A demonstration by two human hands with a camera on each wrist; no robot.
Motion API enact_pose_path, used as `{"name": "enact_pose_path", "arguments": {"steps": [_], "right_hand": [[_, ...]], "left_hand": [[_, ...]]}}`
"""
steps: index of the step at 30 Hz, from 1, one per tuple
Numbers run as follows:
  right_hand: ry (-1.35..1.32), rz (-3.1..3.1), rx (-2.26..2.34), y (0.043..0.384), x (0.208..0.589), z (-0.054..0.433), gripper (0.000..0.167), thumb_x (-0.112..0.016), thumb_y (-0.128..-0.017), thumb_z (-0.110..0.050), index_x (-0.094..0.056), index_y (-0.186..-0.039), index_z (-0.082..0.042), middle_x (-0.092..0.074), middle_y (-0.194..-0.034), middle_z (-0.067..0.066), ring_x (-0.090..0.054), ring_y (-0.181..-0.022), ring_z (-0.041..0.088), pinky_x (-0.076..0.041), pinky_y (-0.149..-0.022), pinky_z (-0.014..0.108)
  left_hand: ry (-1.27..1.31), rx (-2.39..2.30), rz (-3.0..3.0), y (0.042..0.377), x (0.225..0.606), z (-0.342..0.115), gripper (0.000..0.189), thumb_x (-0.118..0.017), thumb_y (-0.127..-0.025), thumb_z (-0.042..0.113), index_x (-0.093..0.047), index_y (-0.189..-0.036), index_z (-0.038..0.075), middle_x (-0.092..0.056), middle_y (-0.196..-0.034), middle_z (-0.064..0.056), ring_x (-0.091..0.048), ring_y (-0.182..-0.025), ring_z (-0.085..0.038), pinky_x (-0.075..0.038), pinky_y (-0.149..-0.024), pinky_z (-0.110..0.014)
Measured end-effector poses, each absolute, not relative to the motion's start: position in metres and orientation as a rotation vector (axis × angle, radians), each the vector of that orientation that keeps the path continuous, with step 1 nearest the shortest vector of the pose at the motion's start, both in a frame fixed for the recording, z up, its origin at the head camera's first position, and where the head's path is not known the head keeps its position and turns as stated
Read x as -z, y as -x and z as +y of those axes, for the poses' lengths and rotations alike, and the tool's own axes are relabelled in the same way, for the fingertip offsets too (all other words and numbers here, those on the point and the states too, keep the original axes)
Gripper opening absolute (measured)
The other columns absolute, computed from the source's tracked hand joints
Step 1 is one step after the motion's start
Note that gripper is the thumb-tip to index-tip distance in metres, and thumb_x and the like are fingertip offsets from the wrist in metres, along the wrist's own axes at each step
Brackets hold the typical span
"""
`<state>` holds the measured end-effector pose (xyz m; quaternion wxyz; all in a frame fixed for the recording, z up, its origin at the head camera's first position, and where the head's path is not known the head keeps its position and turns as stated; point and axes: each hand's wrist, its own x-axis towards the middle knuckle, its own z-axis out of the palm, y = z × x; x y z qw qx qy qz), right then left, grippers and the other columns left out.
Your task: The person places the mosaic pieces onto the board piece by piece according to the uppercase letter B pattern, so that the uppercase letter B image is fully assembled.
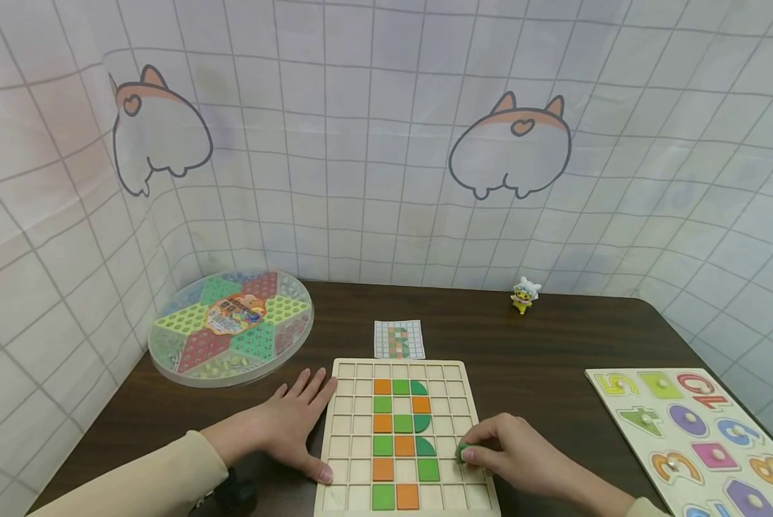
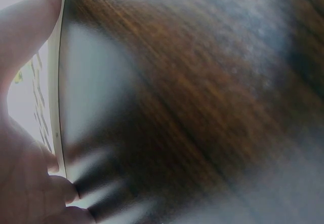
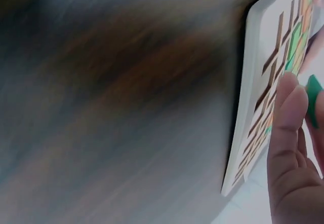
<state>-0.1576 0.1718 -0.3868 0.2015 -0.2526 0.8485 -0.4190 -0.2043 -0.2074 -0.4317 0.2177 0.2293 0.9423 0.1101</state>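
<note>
A wooden grid board (image 1: 447, 495) lies on the dark table, with orange squares (image 1: 403, 446), light green squares (image 1: 428, 470) and darker green rounded tiles (image 1: 425, 446) set in its middle columns. My left hand (image 1: 292, 425) rests at the board's left edge, fingers spread, thumb over the lower left rim. Over the right-hand columns, my right hand (image 1: 515, 454) pinches a dark green tile (image 1: 461, 452) between thumb and fingers. In the right wrist view the green tile (image 3: 314, 100) stands tilted at the fingertips, partly hidden by them.
A small pattern card (image 1: 381, 340) lies just beyond the board. To the left is a round Chinese checkers set (image 1: 231, 327) under a clear cover. A number puzzle board (image 1: 677, 424) lies at the right, and a small yellow figurine (image 1: 523, 295) stands near the back.
</note>
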Motion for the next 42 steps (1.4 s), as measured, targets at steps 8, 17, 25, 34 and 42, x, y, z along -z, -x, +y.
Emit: {"name": "enact_pose_path", "arguments": {"steps": [8, 17, 25, 34, 42], "right_hand": [[0.627, 2.297, 1.26, 0.158, 0.385, 0.164, 0.022, -0.064, -0.099, -0.006, -0.076, -0.117, 0.002, -0.077, -0.087, 0.01, -0.065, -0.072, 0.006, -0.049, -0.059, 0.021], [0.494, 2.262, 1.403, 0.157, 0.384, 0.159, 0.014, -0.073, -0.095, -0.011, -0.079, -0.098, 0.001, -0.078, -0.086, 0.014, -0.067, -0.066, 0.013, -0.057, -0.06, 0.028], [0.385, 2.183, 1.533, 0.156, 0.383, 0.155, 0.021, -0.07, -0.097, -0.012, -0.072, -0.103, 0.008, -0.077, -0.084, 0.017, -0.072, -0.074, 0.015, -0.054, -0.058, 0.026], [0.399, 2.131, 1.492, 0.146, 0.389, 0.145, 0.016, -0.071, -0.093, -0.005, -0.073, -0.102, 0.008, -0.077, -0.081, 0.018, -0.071, -0.067, 0.012, -0.052, -0.055, 0.022], [0.31, 2.078, 1.465, 0.133, 0.392, 0.135, 0.007, -0.076, -0.088, -0.002, -0.071, -0.09, 0.003, -0.076, -0.075, 0.016, -0.072, -0.064, 0.01, -0.053, -0.055, 0.019]], "left_hand": [[-0.641, -0.303, 2.615, 0.205, 0.434, -0.208, 0.149, -0.063, -0.056, 0.099, -0.009, -0.166, 0.015, -0.003, -0.173, -0.017, -0.002, -0.159, -0.042, -0.017, -0.12, -0.071], [-0.632, -0.314, 2.609, 0.205, 0.435, -0.208, 0.149, -0.065, -0.056, 0.097, -0.008, -0.166, 0.015, -0.002, -0.173, -0.017, -0.001, -0.159, -0.042, -0.015, -0.12, -0.071], [-0.657, -0.317, 2.6, 0.203, 0.433, -0.208, 0.145, -0.065, -0.062, 0.095, -0.004, -0.166, 0.014, 0.0, -0.173, -0.019, -0.001, -0.159, -0.045, -0.016, -0.118, -0.073], [-0.651, -0.319, 2.604, 0.203, 0.432, -0.208, 0.146, -0.065, -0.06, 0.095, -0.006, -0.166, 0.014, -0.001, -0.173, -0.018, -0.001, -0.159, -0.044, -0.016, -0.119, -0.072], [-0.663, -0.317, 2.61, 0.204, 0.433, -0.208, 0.145, -0.065, -0.061, 0.094, -0.005, -0.166, 0.014, -0.001, -0.173, -0.018, -0.002, -0.159, -0.045, -0.017, -0.118, -0.073]]}}
